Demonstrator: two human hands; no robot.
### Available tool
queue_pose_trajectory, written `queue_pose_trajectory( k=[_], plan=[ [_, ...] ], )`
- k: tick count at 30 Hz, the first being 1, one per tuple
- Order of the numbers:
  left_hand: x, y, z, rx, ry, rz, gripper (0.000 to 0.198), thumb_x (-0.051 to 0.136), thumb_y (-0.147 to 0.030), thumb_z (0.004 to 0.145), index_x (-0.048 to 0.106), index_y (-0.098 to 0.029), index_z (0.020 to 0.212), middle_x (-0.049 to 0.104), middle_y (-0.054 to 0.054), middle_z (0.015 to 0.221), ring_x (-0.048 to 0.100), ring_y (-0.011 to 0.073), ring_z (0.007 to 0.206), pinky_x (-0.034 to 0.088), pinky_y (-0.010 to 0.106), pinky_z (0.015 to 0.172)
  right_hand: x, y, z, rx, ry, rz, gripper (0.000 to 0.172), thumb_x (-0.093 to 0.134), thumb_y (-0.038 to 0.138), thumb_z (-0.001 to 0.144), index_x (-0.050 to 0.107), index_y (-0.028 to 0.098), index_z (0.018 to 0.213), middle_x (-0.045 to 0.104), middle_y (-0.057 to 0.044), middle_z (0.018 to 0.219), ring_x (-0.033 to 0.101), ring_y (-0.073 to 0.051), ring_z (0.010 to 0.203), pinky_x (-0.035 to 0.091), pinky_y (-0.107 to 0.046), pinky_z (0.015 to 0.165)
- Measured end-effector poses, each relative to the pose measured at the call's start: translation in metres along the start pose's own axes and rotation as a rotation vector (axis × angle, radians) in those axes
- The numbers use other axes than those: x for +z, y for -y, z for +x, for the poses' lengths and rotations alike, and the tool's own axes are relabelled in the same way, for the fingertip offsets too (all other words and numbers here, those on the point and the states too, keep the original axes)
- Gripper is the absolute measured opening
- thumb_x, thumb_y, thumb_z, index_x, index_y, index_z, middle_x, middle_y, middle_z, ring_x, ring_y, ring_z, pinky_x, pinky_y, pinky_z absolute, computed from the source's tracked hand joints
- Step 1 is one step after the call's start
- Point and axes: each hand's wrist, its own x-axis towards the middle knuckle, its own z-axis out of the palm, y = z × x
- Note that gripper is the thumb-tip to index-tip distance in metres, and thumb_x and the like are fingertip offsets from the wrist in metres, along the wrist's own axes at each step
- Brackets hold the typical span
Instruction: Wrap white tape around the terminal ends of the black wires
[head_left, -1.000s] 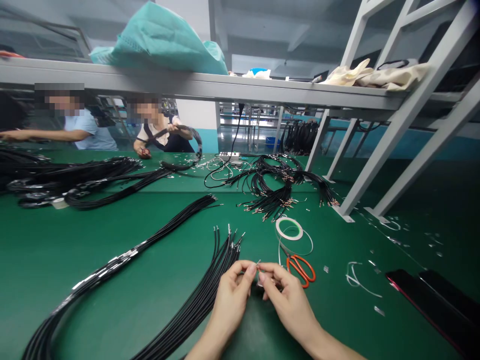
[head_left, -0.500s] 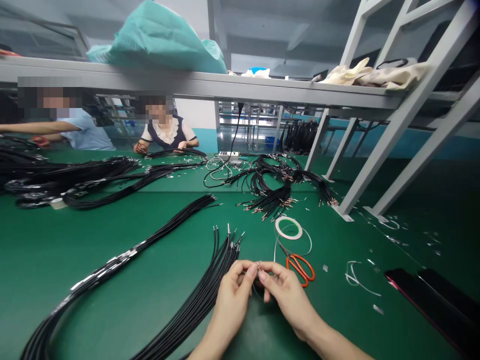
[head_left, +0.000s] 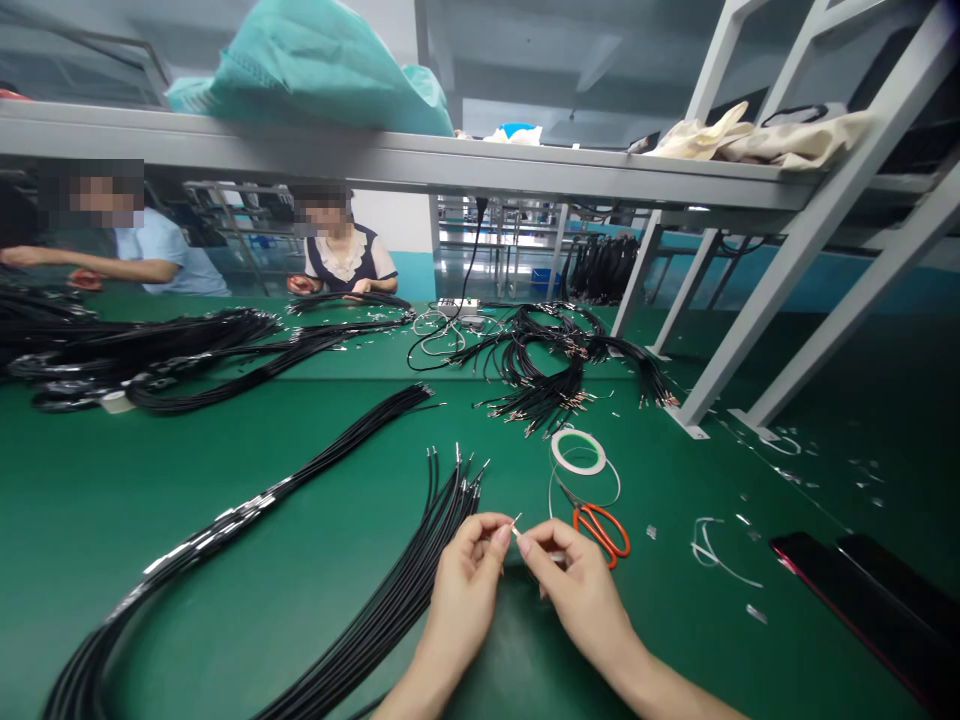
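My left hand (head_left: 469, 575) and my right hand (head_left: 574, 585) meet low on the green workbench (head_left: 187, 500). Their fingertips pinch a small pale piece (head_left: 516, 527), too small to identify exactly. Just left of my hands, a bundle of black wires (head_left: 439, 545) fans out, with metal-tipped ends pointing up. A longer black wire bundle (head_left: 247, 495) curves across the left. To the right of my right hand lie orange-handled scissors (head_left: 600, 530), and a narrow roll of tape (head_left: 578, 452) sits above them.
More black wire bundles with crimped terminals (head_left: 540, 385) lie across the bench, and pale wire scraps (head_left: 712, 553) lie to the right. Dark flat devices (head_left: 847, 575) sit at the lower right. Two co-workers (head_left: 341, 245) sit beyond a grey steel shelf (head_left: 375, 160) spanning the bench.
My hands have parted slightly, showing more of the small pale piece. The far co-worker has lowered the cable bundle to the bench and sits more upright.
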Motion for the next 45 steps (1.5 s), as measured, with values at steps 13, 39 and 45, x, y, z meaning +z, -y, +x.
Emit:
queue_pose_trajectory(
  k=[13, 39, 45],
  plan=[
    [-0.0002, -0.0065, 0.0000, -0.196, 0.003, -0.165, 0.040, 0.072, -0.050, 0.065, 0.064, -0.013, 0.080, 0.043, -0.008, 0.048, 0.032, 0.0044, 0.040, 0.022, 0.016, 0.039, 0.0025, 0.0034, 0.0001, -0.125, -0.043, -0.114, 0.026, 0.054, 0.038, 0.088, 0.062, 0.017, 0.074, 0.061, 0.000, 0.068, 0.053, -0.015, 0.064, 0.041, -0.024, 0.060],
    [-0.0005, -0.0072, -0.0003, -0.169, -0.040, -0.144, 0.037, 0.069, -0.046, 0.072, 0.065, -0.012, 0.084, 0.041, -0.008, 0.049, 0.030, 0.0044, 0.043, 0.024, 0.015, 0.040, 0.0049, 0.0001, 0.0005, -0.133, -0.024, -0.110, 0.024, 0.054, 0.035, 0.089, 0.061, 0.017, 0.074, 0.061, 0.000, 0.068, 0.052, -0.014, 0.064, 0.040, -0.024, 0.061],
    [0.0012, -0.0025, -0.0004, -0.170, -0.087, -0.139, 0.038, 0.072, -0.047, 0.067, 0.065, -0.011, 0.077, 0.039, -0.009, 0.045, 0.027, 0.0037, 0.042, 0.020, 0.016, 0.039, 0.0058, -0.0012, -0.0007, -0.145, -0.014, -0.118, 0.024, 0.054, 0.034, 0.089, 0.062, 0.016, 0.074, 0.059, 0.001, 0.069, 0.052, -0.014, 0.065, 0.040, -0.024, 0.063]
  ],
)
